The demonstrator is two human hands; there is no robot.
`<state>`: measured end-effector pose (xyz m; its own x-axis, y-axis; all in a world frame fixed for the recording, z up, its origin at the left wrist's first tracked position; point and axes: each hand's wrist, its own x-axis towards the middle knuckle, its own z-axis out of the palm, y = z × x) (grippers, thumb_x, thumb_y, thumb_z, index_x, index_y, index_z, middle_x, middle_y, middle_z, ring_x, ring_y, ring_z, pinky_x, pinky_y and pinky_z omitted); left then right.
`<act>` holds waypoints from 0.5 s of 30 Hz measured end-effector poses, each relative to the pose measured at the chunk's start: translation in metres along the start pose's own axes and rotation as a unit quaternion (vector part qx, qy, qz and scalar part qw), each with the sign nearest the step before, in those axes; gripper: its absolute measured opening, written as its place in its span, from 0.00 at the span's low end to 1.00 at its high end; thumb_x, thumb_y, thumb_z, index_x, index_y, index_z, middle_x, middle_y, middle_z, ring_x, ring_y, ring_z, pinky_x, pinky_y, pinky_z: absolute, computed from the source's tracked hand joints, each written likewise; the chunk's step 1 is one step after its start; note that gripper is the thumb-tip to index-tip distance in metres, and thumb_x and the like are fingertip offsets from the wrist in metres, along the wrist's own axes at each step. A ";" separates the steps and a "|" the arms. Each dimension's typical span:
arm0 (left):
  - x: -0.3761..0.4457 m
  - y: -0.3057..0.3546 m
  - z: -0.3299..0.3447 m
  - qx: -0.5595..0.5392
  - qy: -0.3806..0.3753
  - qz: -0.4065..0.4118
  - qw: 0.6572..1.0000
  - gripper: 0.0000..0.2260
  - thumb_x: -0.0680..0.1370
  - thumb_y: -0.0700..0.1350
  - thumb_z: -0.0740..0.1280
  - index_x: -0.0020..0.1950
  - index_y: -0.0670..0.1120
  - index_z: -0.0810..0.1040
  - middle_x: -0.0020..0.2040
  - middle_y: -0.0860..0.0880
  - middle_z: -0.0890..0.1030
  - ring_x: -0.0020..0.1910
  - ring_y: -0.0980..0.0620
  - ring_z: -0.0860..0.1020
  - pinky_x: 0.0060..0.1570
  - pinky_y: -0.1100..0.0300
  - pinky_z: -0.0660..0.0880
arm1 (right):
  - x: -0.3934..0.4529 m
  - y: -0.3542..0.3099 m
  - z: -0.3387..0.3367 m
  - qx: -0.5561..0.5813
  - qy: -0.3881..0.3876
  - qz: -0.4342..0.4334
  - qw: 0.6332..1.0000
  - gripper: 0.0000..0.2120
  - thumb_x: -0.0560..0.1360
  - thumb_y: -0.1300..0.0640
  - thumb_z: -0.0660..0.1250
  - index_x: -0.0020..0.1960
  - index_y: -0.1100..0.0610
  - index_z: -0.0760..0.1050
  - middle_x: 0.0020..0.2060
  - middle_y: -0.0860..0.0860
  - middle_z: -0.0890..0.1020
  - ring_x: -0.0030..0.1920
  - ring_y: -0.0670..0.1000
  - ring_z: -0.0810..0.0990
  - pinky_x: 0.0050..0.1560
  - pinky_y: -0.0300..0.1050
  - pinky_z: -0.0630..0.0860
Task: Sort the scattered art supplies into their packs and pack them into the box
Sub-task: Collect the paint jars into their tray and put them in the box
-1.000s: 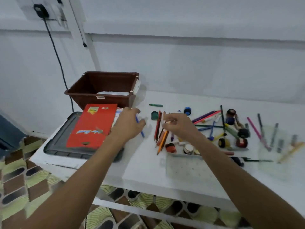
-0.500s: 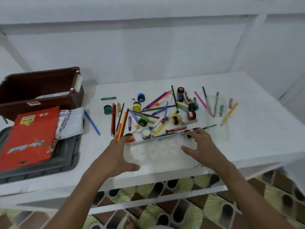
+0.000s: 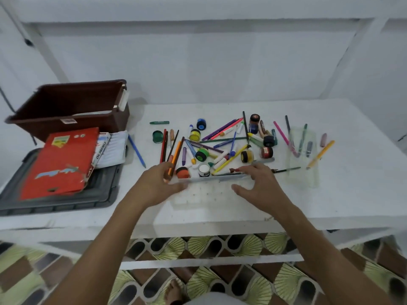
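A clear plastic pack (image 3: 207,191) lies flat near the white table's front edge. My left hand (image 3: 161,184) grips its left end and my right hand (image 3: 261,183) grips its right end, thumbs on the near side. Just beyond it lies a scattered pile of coloured pencils, pens, crayons and small paint pots (image 3: 220,146). An orange pot (image 3: 182,172) and a white pot (image 3: 203,169) sit against the pack's far edge. The brown box (image 3: 92,125) stands open at the back left.
A red drawing pad (image 3: 59,161) and an oil pastels pack (image 3: 110,148) rest on a grey lid (image 3: 105,190) at the left. A blue pencil (image 3: 136,150) lies beside them. A second clear pouch (image 3: 301,155) with pens lies at the right.
My hands left the pad and the pencils and came to the clear pack's two ends. My view swung right, then rose a little; the pack shifted slightly nearer the pots.
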<state>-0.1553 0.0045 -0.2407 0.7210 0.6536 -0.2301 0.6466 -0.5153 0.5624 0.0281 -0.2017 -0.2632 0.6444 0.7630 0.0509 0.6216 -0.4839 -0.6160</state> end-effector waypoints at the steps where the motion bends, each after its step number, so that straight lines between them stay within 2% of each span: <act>1: 0.006 0.004 -0.003 0.005 0.011 -0.007 1.000 0.31 0.70 0.62 0.71 0.69 0.50 0.69 0.55 0.51 0.76 0.50 0.53 0.75 0.45 0.60 0.69 | 0.008 -0.007 0.003 0.003 -0.005 -0.010 1.000 0.26 0.69 0.47 0.73 0.65 0.54 0.74 0.57 0.50 0.73 0.60 0.52 0.70 0.63 0.49 0.70; 4: 0.024 0.016 -0.007 0.029 0.021 -0.031 0.999 0.25 0.73 0.61 0.68 0.65 0.48 0.73 0.54 0.49 0.77 0.48 0.52 0.74 0.45 0.59 0.71 | 0.031 -0.032 0.015 0.008 -0.027 -0.030 0.999 0.25 0.71 0.48 0.72 0.64 0.55 0.74 0.56 0.51 0.74 0.57 0.51 0.72 0.60 0.46 0.71; 6: 0.036 0.024 -0.006 0.066 -0.008 -0.047 0.997 0.22 0.76 0.60 0.65 0.63 0.46 0.75 0.56 0.48 0.77 0.48 0.51 0.73 0.46 0.59 0.70 | 0.044 -0.047 0.024 0.000 -0.040 -0.038 0.998 0.25 0.72 0.48 0.71 0.65 0.56 0.73 0.55 0.53 0.76 0.57 0.51 0.73 0.58 0.43 0.71; 9: 0.050 0.026 0.000 0.096 -0.056 -0.068 0.991 0.22 0.75 0.62 0.64 0.56 0.45 0.79 0.52 0.46 0.79 0.46 0.50 0.75 0.47 0.56 0.73 | 0.059 -0.060 0.039 -0.049 -0.073 -0.018 0.996 0.26 0.72 0.47 0.70 0.66 0.58 0.72 0.59 0.55 0.75 0.60 0.54 0.72 0.59 0.45 0.69; 12: 0.058 0.022 0.007 0.086 -0.043 -0.068 0.993 0.21 0.74 0.61 0.67 0.52 0.44 0.81 0.51 0.44 0.81 0.42 0.50 0.78 0.48 0.55 0.77 | 0.068 -0.068 0.050 -0.095 -0.080 0.001 0.992 0.23 0.72 0.45 0.70 0.60 0.59 0.75 0.56 0.55 0.77 0.56 0.53 0.75 0.53 0.44 0.72; 15: 0.060 0.021 0.009 0.061 -0.025 -0.071 0.995 0.18 0.73 0.59 0.69 0.52 0.45 0.80 0.50 0.46 0.81 0.41 0.51 0.78 0.44 0.56 0.78 | 0.074 -0.075 0.054 -0.113 -0.081 0.026 0.990 0.21 0.72 0.48 0.70 0.59 0.60 0.75 0.54 0.55 0.78 0.53 0.52 0.76 0.53 0.44 0.75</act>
<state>-0.0967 0.0281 -0.2496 0.6298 0.6973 -0.3422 0.7661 -0.4848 0.4220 0.0052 -0.0861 -0.2559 0.6089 0.7849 -0.1146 0.6854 -0.5933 -0.4222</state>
